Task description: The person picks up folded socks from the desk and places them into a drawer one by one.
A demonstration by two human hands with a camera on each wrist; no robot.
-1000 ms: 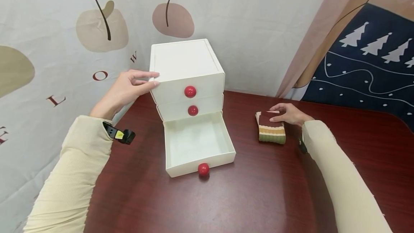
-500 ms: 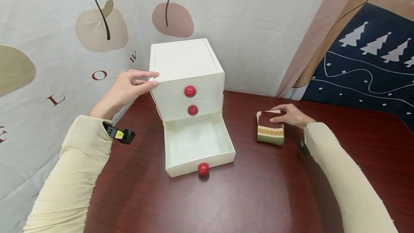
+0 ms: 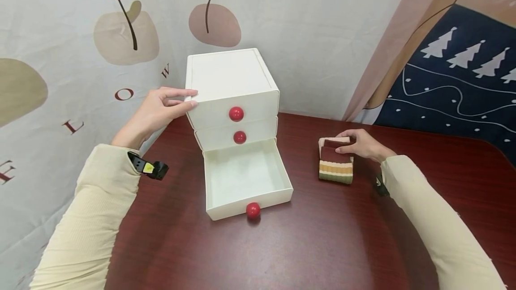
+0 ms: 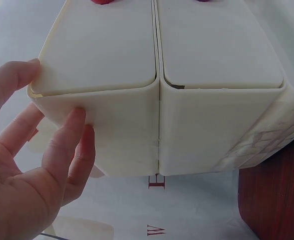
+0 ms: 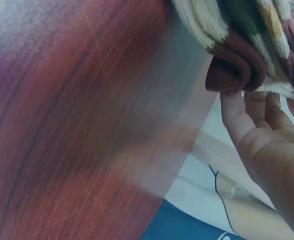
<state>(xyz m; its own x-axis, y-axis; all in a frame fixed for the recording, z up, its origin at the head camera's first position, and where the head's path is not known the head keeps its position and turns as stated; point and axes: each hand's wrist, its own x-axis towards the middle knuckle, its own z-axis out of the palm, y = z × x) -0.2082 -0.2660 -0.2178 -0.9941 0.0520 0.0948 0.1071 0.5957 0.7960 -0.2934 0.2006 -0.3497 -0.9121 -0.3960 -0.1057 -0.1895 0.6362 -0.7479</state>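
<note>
A white drawer cabinet (image 3: 225, 75) with red round knobs stands on the table, its bottom drawer (image 3: 246, 176) pulled out and bare inside. My left hand (image 3: 151, 113) holds the cabinet's upper left front corner. In the left wrist view, the thumb and fingers of this hand (image 4: 36, 165) lie on different faces of that corner. To the right, my right hand (image 3: 364, 143) pinches a folded pair of striped knit socks (image 3: 336, 164) in maroon, cream, yellow and green. In the right wrist view, some fingers lie beneath the socks (image 5: 237, 60).
The dark red wooden table (image 3: 258, 254) extends around the cabinet. Behind it hangs a pale printed cloth (image 3: 314, 48), with a dark blue tree-patterned cloth (image 3: 451, 84) at the right. The top and middle drawers are closed.
My right hand stays on the socks, which have shifted slightly toward me, showing more of the pale layer behind them. The left hand and the cabinet have not visibly moved.
</note>
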